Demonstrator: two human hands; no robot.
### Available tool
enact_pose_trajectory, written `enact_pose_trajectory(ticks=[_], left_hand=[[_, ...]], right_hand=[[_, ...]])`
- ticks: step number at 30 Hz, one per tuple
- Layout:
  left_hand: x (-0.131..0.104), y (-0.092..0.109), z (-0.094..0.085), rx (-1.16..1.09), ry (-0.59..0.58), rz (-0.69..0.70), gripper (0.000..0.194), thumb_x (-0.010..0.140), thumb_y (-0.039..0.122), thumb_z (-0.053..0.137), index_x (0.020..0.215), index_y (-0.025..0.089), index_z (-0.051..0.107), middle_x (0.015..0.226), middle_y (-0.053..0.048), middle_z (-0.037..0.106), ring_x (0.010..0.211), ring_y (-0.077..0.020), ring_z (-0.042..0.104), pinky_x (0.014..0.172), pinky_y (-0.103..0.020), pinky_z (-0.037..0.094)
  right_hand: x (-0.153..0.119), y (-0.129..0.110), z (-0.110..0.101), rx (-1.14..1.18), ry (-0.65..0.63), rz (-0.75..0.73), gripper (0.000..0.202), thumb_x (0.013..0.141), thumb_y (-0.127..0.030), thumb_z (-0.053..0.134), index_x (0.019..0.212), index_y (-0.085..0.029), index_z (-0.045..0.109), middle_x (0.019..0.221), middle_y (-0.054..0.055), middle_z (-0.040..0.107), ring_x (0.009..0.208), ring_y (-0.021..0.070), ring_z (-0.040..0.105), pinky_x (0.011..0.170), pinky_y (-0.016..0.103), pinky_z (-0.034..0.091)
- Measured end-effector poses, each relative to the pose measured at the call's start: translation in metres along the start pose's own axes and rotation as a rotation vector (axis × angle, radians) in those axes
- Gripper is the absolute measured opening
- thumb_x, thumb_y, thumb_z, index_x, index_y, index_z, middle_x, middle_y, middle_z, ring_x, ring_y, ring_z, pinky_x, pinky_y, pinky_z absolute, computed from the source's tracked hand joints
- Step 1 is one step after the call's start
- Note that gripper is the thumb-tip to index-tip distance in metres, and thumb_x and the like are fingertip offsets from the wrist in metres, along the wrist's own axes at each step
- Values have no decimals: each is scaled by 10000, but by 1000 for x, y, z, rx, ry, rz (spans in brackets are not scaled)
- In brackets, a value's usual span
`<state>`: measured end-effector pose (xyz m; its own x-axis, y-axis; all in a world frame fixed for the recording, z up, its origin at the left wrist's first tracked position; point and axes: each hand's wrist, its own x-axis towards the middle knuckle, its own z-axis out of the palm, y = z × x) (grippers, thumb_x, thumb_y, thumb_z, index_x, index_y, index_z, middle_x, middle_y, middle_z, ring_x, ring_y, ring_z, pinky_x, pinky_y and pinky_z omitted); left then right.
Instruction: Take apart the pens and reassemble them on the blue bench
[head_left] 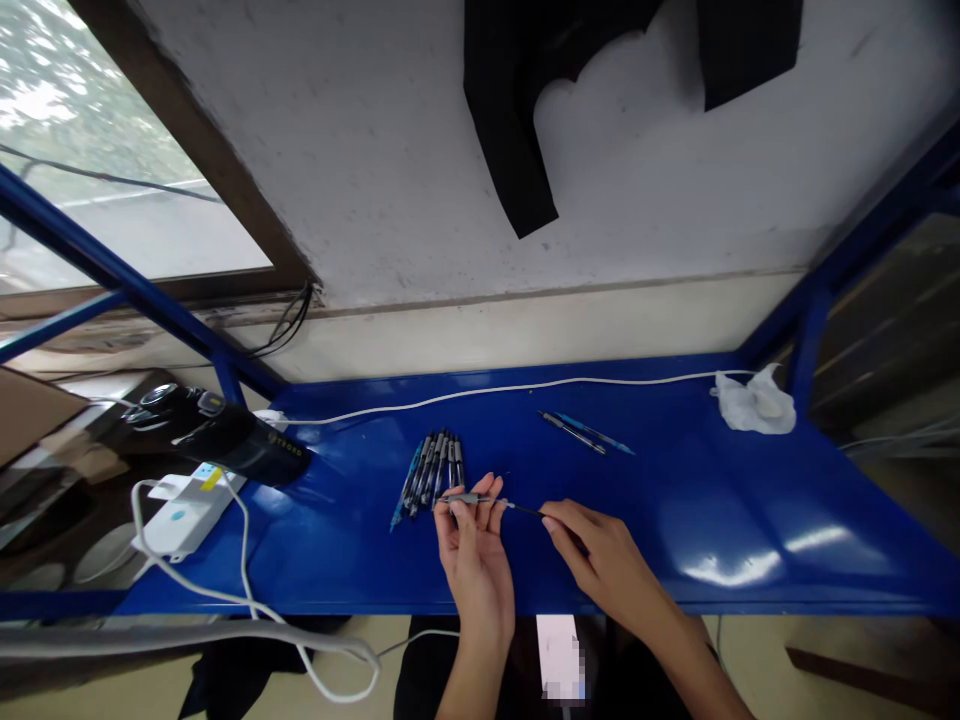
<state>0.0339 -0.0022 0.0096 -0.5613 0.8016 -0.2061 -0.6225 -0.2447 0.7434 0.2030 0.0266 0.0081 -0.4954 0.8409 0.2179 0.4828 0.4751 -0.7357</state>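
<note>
My left hand [480,555] is palm up, its thumb and fingers closed on the front part of a pen [466,498] with a grey grip. To its right, my right hand [596,555] pinches the end of a thin dark pen refill [529,511], which lies in line with that pen. Whether the refill's tip sits inside the pen or just in front of it I cannot tell. Just beyond my left hand lies a bunch of pens [431,470], mostly grey and clear with blue ones at the edge. Two slim pens or pen parts [585,433] lie farther back.
At the left of the blue table [337,570] a black bottle [240,440] lies tilted by a white power strip [191,515]. A white cable [450,397] runs along the back to a crumpled white bag [754,400]. Another cable [251,605] loops over the front left edge.
</note>
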Motion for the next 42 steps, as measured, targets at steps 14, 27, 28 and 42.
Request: enact_pose_trajectory(ticks=[14,27,28,42], left_hand=[[-6,-11,-7,355,-336,-19,371,963,400,822,1264,215,709,1170,-118,815,1120,-269,775,1049,-418,592],[-4,-13,-3,102,7,161,446,896,406,898,1270,236,724,1167,-62,781,1033,-172,761,993,-314,594],[-3,-13,-3,96,3,163,446,895,403,899,1269,234,724,1166,-63,779,1030,-171,760,993,-314,594],[-13,-5,2,486,-469,68,291,963,411,810,1159,199,772,1179,-133,816,1111,-291,783,1038,-425,597]], right_hand=[[0,-1,-2,107,31,17,279,1161,-345,465,1350,-332,671,1273,57,785,1127,235,774,956,355,574],[-3,8,7,55,130,70,262,1140,-419,510,1352,-268,543,1048,56,703,949,224,708,881,369,563],[-3,8,7,53,127,69,260,1140,-422,513,1348,-270,543,1056,57,703,959,228,709,885,371,563],[-8,7,8,79,75,46,139,1154,-383,471,1152,-252,518,1105,76,691,999,238,722,873,385,568]])
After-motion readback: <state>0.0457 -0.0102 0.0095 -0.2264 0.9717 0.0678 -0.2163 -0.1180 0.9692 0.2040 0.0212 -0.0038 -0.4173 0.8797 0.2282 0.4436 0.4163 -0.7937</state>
